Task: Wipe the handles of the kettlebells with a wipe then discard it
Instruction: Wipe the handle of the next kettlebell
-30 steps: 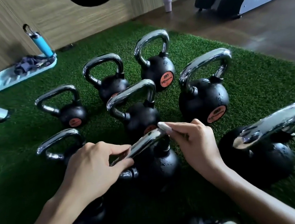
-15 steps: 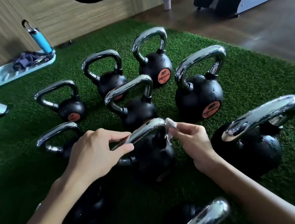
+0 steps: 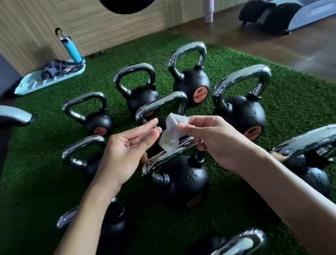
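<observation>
Both hands hover just above the chrome handle (image 3: 171,153) of the near centre kettlebell (image 3: 179,180): the right hand (image 3: 212,137) pinches the crumpled white wipe (image 3: 171,135) between thumb and fingertips, while the left hand (image 3: 131,142) has loosely curled fingers that hold nothing, its fingertips just beside the wipe's free edge. The wipe hangs clear of that handle, and looks soiled at its lower fold. To do this step well, I judge the left hand should take the free edge so the wipe can be turned to a cleaner face, then wrapped fully around the handle and drawn along the top bar and down both uprights, with the other hand steadying the bell. Right of the centre kettlebell sits a larger kettlebell (image 3: 243,114), and left of it a smaller one (image 3: 86,153). Beyond it stand more kettlebells on the green turf (image 3: 285,103), their handles apparently waiting their turn. Farther still, past the turf's edge, a blue bottle (image 3: 72,50) stands on a pale tray (image 3: 30,85). No bin shows for discarding.
</observation>
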{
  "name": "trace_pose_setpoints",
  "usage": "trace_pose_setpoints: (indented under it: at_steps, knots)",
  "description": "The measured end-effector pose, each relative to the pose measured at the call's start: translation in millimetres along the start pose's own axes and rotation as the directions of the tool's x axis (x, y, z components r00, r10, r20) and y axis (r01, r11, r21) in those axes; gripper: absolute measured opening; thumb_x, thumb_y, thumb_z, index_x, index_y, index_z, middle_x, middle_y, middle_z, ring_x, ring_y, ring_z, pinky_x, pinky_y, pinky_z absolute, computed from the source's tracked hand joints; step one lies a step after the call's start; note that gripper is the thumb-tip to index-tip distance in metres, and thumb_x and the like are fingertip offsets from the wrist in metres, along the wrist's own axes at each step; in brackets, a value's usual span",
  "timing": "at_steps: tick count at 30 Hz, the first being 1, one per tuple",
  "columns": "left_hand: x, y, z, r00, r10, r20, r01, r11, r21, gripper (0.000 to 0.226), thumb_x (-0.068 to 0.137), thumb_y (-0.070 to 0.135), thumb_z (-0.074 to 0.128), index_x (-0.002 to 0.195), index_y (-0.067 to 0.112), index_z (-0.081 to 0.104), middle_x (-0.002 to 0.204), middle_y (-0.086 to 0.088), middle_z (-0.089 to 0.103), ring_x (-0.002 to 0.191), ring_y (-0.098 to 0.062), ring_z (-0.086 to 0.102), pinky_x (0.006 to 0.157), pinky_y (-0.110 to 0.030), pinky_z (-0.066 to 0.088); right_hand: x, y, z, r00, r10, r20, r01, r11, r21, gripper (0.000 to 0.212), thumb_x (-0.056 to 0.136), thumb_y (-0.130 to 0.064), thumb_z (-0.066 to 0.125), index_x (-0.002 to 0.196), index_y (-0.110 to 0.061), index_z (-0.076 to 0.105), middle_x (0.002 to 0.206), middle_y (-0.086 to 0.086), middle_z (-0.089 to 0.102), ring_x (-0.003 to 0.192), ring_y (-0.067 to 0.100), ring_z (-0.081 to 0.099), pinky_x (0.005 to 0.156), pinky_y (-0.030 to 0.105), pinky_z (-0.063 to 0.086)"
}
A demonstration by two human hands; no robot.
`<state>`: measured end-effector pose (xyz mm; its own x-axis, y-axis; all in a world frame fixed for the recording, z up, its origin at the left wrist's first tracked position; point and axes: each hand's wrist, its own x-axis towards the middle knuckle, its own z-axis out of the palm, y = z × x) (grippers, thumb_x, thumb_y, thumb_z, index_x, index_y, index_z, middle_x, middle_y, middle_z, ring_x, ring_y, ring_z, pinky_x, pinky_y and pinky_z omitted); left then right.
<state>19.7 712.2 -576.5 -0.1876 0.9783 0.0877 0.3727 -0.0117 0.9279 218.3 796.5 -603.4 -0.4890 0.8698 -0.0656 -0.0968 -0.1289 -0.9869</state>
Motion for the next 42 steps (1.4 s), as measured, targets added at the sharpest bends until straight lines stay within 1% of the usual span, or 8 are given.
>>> trace_pose_setpoints:
  at_steps: [13, 15, 17, 25, 30, 35, 39, 42]
  knots:
    - [-9, -24, -8, 0.991, -0.091, -0.097, 0.094, 0.995, 0.021, 0.026, 0.090, 0.025, 0.074, 0.115, 0.034, 0.075, 0.073, 0.022, 0.072, 0.069, 0.012, 0.062, 0.071, -0.015, 0.050, 10, -10, 22, 1.000, -0.003, -0.003, 0.002, 0.973, -0.231, 0.021, 0.077, -0.024, 0.085, 0.095, -0.016, 0.079, 0.079, -0.003, 0.076, 0.057, -0.002, 0.062, 0.060, 0.015, 0.046]
    - [-8, -33, -9, 0.982, -0.103, -0.155, 0.122, 0.986, 0.115, 0.020, 0.088, 0.032, 0.077, 0.106, 0.041, 0.077, 0.087, 0.020, 0.077, 0.090, 0.001, 0.071, 0.085, -0.024, 0.055, 11, -8, 11, 0.989, -0.147, -0.016, 0.105, 0.777, -0.620, 0.024, 0.076, -0.033, 0.085, 0.099, -0.030, 0.078, 0.089, -0.008, 0.077, 0.080, 0.002, 0.068, 0.077, 0.024, 0.052]
    - [-11, -35, -6, 0.978, -0.057, -0.201, 0.111, 0.956, 0.270, 0.028, 0.087, 0.044, 0.077, 0.114, 0.047, 0.072, 0.087, 0.019, 0.077, 0.080, 0.002, 0.070, 0.068, -0.012, 0.050, 10, -9, 3, 0.975, -0.196, 0.104, 0.190, 0.499, -0.846, 0.035, 0.074, -0.042, 0.085, 0.108, -0.039, 0.076, 0.102, -0.012, 0.075, 0.099, 0.008, 0.066, 0.087, 0.029, 0.051]
    - [-16, -32, -8, 0.982, 0.169, 0.087, -0.187, 0.785, 0.590, 0.038, 0.094, 0.060, 0.052, 0.126, 0.045, 0.067, 0.098, 0.016, 0.059, 0.062, 0.007, 0.050, 0.054, -0.014, 0.033, 13, -22, -7, 0.934, -0.108, 0.339, 0.344, 0.028, -0.939, 0.044, 0.082, -0.062, 0.065, 0.125, -0.052, 0.063, 0.075, -0.025, 0.033, 0.090, 0.006, 0.030, 0.075, 0.030, 0.023]
    - [9, -23, -3, 0.959, 0.177, 0.223, -0.280, 0.725, 0.629, 0.041, 0.094, 0.061, 0.057, 0.121, 0.035, 0.073, 0.107, 0.019, 0.060, 0.095, 0.001, 0.059, 0.085, -0.033, 0.053, 22, -15, -21, 0.920, -0.133, 0.368, 0.373, 0.013, -0.928, 0.042, 0.080, -0.068, 0.061, 0.121, -0.057, 0.061, 0.072, -0.029, 0.038, 0.089, 0.007, 0.037, 0.074, 0.031, 0.027]
    - [16, -16, 3, 0.942, 0.251, 0.224, -0.336, 0.714, 0.614, 0.032, 0.089, 0.049, 0.071, 0.115, 0.032, 0.076, 0.107, 0.015, 0.075, 0.094, 0.004, 0.067, 0.083, -0.028, 0.057, 27, -6, -35, 0.938, -0.133, 0.320, 0.343, 0.228, -0.911, 0.059, 0.066, -0.081, 0.045, 0.116, -0.056, 0.062, 0.097, -0.019, 0.072, 0.090, 0.004, 0.044, 0.080, 0.034, 0.041]
    - [3, -19, 3, 0.951, 0.278, 0.135, -0.303, 0.751, 0.587, 0.034, 0.086, 0.038, 0.078, 0.120, 0.033, 0.073, 0.112, 0.011, 0.076, 0.096, 0.002, 0.070, 0.084, -0.026, 0.058, 27, -10, -36, 0.939, -0.158, 0.307, 0.328, 0.134, -0.935, 0.039, 0.076, -0.068, 0.065, 0.113, -0.056, 0.067, 0.090, -0.030, 0.061, 0.090, -0.001, 0.043, 0.073, 0.028, 0.032]
    - [2, -16, 4, 0.964, 0.244, 0.100, -0.251, 0.729, 0.637, 0.031, 0.086, 0.041, 0.078, 0.116, 0.042, 0.073, 0.093, 0.016, 0.077, 0.064, 0.002, 0.064, 0.060, -0.022, 0.055, 29, -9, -34, 0.941, -0.157, 0.301, 0.321, 0.126, -0.939, 0.037, 0.077, -0.067, 0.066, 0.113, -0.056, 0.068, 0.090, -0.032, 0.060, 0.092, -0.002, 0.043, 0.078, 0.030, 0.032]
